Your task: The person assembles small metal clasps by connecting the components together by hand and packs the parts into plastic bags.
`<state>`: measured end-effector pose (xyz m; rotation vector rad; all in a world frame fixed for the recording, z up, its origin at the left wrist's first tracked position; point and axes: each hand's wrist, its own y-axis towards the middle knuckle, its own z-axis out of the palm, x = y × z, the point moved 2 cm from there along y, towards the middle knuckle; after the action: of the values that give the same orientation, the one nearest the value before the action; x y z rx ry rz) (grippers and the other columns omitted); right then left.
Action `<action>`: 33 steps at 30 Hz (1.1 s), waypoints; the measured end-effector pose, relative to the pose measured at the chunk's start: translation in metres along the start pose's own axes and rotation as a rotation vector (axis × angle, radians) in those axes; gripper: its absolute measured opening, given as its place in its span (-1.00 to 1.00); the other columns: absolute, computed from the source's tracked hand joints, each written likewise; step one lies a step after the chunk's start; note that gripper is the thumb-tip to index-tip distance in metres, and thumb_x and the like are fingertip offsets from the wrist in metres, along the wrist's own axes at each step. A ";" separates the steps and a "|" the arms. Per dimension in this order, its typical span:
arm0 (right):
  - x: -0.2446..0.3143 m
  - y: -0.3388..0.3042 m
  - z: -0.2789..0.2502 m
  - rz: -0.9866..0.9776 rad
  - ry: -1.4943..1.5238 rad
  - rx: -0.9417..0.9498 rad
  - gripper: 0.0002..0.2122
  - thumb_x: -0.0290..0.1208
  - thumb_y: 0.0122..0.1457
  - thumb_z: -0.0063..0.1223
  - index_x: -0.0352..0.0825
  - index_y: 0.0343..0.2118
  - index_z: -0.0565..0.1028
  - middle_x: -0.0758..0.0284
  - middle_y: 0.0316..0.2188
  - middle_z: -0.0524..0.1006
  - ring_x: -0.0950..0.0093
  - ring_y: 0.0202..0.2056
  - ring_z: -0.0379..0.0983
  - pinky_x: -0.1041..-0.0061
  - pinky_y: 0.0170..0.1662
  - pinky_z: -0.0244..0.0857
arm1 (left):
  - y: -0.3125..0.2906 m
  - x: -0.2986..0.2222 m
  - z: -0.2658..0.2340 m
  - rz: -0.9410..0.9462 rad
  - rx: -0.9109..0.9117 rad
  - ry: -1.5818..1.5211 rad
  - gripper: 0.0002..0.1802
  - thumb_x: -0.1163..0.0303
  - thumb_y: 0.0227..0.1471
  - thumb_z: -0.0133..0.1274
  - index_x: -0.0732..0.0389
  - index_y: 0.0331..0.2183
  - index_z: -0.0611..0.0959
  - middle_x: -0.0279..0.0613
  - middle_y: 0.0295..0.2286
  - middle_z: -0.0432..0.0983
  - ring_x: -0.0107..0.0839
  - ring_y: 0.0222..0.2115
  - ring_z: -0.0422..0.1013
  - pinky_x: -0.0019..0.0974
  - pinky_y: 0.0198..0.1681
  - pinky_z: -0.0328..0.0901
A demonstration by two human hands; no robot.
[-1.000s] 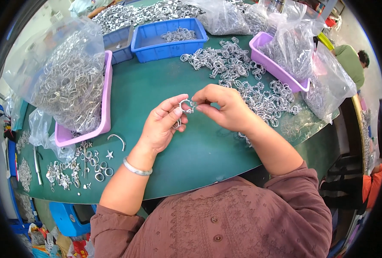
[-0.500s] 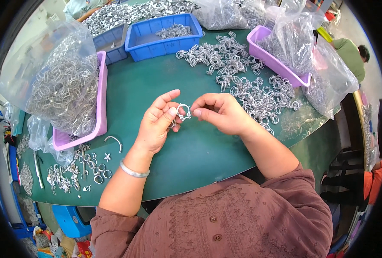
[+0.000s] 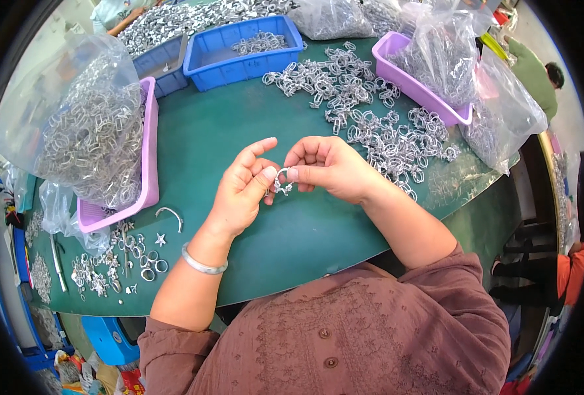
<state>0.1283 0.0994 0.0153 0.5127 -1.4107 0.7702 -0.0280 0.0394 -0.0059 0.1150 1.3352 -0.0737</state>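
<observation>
Between my two hands is a silver metal ring with small projections along its lower side. Thumb and fingers of my left hand pinch its left side, with the index finger raised. My right hand closes thumb and fingertips on the ring's upper right edge. Both hands are held over the middle of the green table. Beyond my right hand spreads a loose pile of similar silver rings. A pale bangle sits around my left wrist.
A purple basket with a bag of rings stands left; another purple basket with bags is far right. Blue bins stand at the back. Loose rings, a star piece and a curved metal strip lie near left. People are beyond.
My right hand has moved left onto the ring, its fingertips now touching the edge. The ring has turned slightly in my left hand's pinch. The view has shifted a little.
</observation>
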 end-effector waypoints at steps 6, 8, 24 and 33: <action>0.000 0.001 -0.002 -0.056 0.148 -0.156 -0.87 -0.50 -0.02 0.06 -0.39 -0.41 0.38 0.38 -0.59 0.44 0.65 -0.56 0.35 0.69 -0.49 0.25 | 0.000 0.003 -0.005 -0.110 -0.072 -0.127 -0.78 0.34 0.06 -0.13 0.23 -0.27 0.48 -0.33 -0.50 0.41 -0.61 -0.53 0.31 -0.56 -0.53 0.22; 0.000 0.000 -0.003 -0.050 0.165 -0.191 -0.87 -0.50 -0.01 0.06 -0.38 -0.40 0.38 0.36 -0.52 0.48 0.63 -0.53 0.41 0.67 -0.45 0.30 | -0.001 0.002 -0.002 -0.118 -0.072 -0.134 -0.80 0.34 0.06 -0.12 0.23 -0.29 0.49 -0.33 -0.50 0.42 -0.61 -0.53 0.31 -0.56 -0.53 0.22; -0.004 0.000 0.000 -0.032 0.256 -0.152 -0.88 -0.51 0.03 -0.01 -0.45 -0.40 0.36 0.28 -0.53 0.47 0.56 -0.52 0.44 0.64 -0.47 0.34 | 0.000 0.005 -0.004 -0.136 -0.135 -0.200 -0.82 0.35 0.06 -0.11 0.23 -0.33 0.51 -0.33 -0.53 0.42 -0.60 -0.57 0.30 -0.55 -0.57 0.21; -0.006 -0.001 0.001 0.003 0.229 -0.132 -0.88 -0.51 0.02 0.01 -0.43 -0.42 0.36 0.28 -0.54 0.47 0.56 -0.55 0.43 0.64 -0.50 0.33 | -0.002 0.005 -0.005 -0.193 -0.158 -0.227 -0.80 0.29 0.05 -0.09 0.20 -0.41 0.52 -0.35 -0.59 0.40 -0.62 -0.61 0.28 -0.57 -0.62 0.18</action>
<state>0.1287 0.0973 0.0098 0.3100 -1.2397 0.7086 -0.0321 0.0386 -0.0121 -0.1529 1.1177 -0.1395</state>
